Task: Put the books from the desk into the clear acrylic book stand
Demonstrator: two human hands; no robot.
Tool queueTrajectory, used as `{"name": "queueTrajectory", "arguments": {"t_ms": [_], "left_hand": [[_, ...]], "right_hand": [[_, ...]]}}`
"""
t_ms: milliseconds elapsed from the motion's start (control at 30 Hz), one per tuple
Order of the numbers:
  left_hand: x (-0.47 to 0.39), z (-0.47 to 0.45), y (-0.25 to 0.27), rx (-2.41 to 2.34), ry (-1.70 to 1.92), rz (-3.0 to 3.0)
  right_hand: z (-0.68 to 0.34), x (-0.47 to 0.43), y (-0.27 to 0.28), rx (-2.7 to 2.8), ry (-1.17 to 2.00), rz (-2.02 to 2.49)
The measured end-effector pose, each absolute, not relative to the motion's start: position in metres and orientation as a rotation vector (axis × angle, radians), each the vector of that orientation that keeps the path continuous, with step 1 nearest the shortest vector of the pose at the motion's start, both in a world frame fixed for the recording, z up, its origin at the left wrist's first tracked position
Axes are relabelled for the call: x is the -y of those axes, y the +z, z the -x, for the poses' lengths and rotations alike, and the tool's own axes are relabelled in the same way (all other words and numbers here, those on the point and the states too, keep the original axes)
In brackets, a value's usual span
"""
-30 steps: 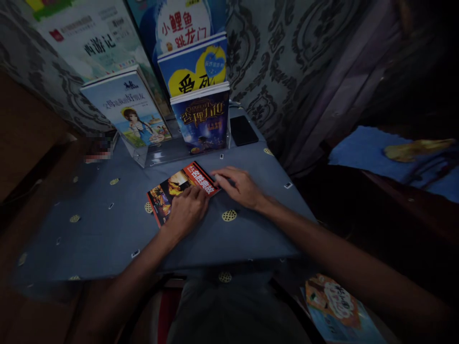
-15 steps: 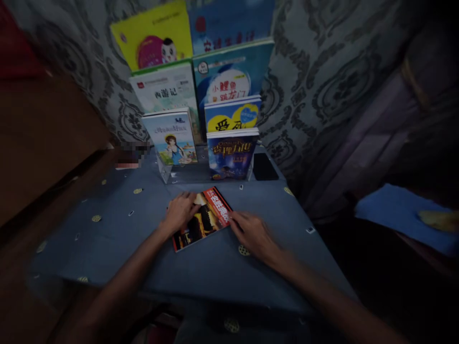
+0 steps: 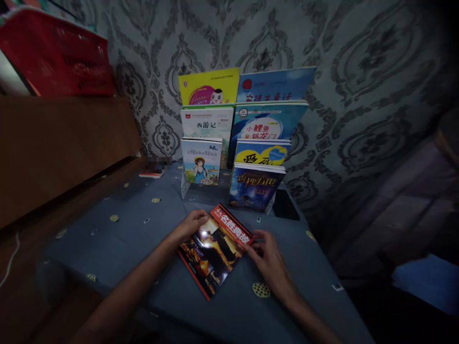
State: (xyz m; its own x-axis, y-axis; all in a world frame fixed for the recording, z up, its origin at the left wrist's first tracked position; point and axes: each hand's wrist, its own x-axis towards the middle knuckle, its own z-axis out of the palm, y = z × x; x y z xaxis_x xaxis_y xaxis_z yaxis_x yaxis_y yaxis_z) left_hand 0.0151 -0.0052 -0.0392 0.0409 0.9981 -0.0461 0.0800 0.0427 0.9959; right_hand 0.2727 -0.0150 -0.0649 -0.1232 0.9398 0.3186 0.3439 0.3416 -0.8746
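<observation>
Both hands hold a book (image 3: 218, 251) with a red-and-black cover, white Chinese title and a golden building picture. It is turned at an angle above the blue tablecloth (image 3: 143, 248), its front cover facing me. My left hand (image 3: 193, 224) pinches its upper left edge, fingers closed. At the right corner my right hand (image 3: 267, 253) grips the edge between thumb and curled fingers. Just beyond stands a clear display rack (image 3: 204, 195) with books in steps. Its front row has a light-blue book with a girl (image 3: 201, 162) and a dark-blue book (image 3: 256, 186).
A black phone-like slab (image 3: 286, 204) lies right of the rack. Farther left on the table is a small, partly blurred stack (image 3: 150, 173). A red basket (image 3: 68, 57) sits on a brown wooden cabinet (image 3: 60, 148). Patterned wallpaper (image 3: 272, 33) rises behind the rack.
The book has been turned and raised toward me, with my left hand shifting from its cover to its edge. My view has tilted up and left, bringing the red basket more into sight.
</observation>
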Motion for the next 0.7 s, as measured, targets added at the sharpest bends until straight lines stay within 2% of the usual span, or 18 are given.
{"name": "queueTrajectory", "arguments": {"t_ms": [233,467,533,700], "left_hand": [[0.013,-0.020,-0.024,-1.076,1.234,-1.111],[0.025,-0.019,-0.007,-0.984,1.400,-1.190],[0.031,-0.016,0.000,-0.967,1.498,-1.218],[0.054,0.002,0.019,-1.062,1.732,-1.514]], "right_hand": [[-0.258,0.012,-0.049,1.132,1.021,1.120],[-0.244,0.033,-0.013,1.581,1.322,1.091],[-0.244,0.034,0.002,1.724,1.245,1.048],[-0.245,0.029,0.022,1.956,0.727,0.829]]}}
